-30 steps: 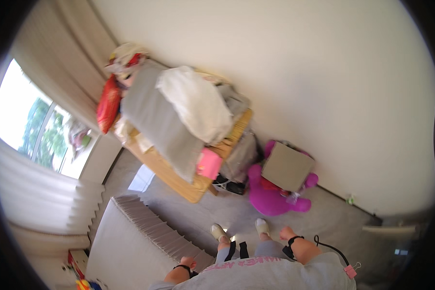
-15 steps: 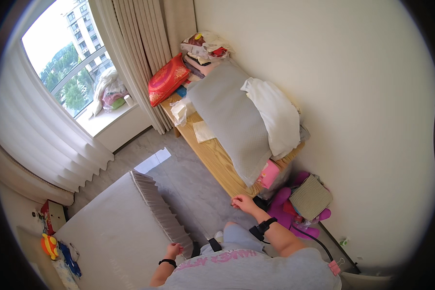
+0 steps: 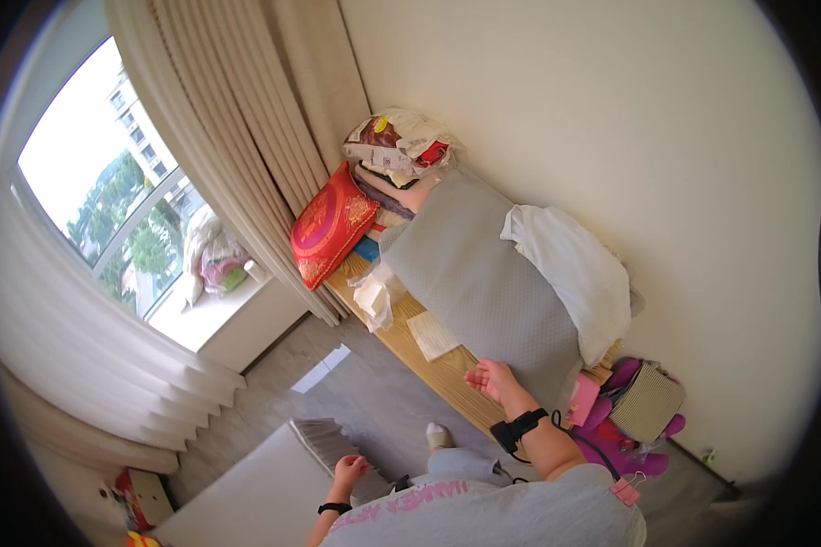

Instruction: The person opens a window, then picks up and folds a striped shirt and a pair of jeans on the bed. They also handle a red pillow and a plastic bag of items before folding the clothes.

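Observation:
My right hand (image 3: 491, 376) is stretched over the front edge of the wooden table (image 3: 465, 390), its fingers apart and nothing in them. Close beyond it hangs a grey quilted cover (image 3: 493, 273), spread over the table with a white cloth (image 3: 579, 283) lying on its right side. A beige sheet of paper or cloth (image 3: 432, 335) lies just past my fingers. Low on the left, my left hand (image 3: 348, 471) is loosely curled with nothing visible in it, above the ruffled edge of the grey-covered bed (image 3: 246, 483).
A red patterned cushion (image 3: 334, 223), a stuffed plastic bag (image 3: 397, 141) and a plastic-wrapped white pack (image 3: 374, 296) crowd the table's far end. At right stands a purple chair (image 3: 611, 451) with a striped cushion (image 3: 648, 401). A pale strip (image 3: 321, 369) lies on the floor near the curtained window.
I have moved forward along the table, and the bed has dropped lower in view. My right hand has moved from the table's near corner to farther along its edge, and its fingers have opened out.

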Demonstrator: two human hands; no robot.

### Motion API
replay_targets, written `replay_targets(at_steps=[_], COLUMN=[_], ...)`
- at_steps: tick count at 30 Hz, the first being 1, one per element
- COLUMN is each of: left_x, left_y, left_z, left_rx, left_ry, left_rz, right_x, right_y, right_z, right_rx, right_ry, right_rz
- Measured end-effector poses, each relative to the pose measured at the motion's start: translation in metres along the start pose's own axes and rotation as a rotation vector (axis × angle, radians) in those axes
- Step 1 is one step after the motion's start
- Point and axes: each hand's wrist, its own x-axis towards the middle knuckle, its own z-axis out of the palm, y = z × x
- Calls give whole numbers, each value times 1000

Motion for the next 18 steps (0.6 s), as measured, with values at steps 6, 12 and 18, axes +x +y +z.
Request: replay_targets(at_steps=[6, 12, 18], left_x=[103, 182, 271], left_y=[117, 220, 395], left_z=[-49, -33, 53], left_rx=[285, 144, -94], left_ry=[-138, -134, -285], left_rz=[228, 194, 556], right_x=[64, 94, 95], right_y=[-12, -17, -19], right_z=[54, 52, 50], right_rx=[420, 318, 236], right_ry=[152, 147, 230], right_rz=[106, 112, 71])
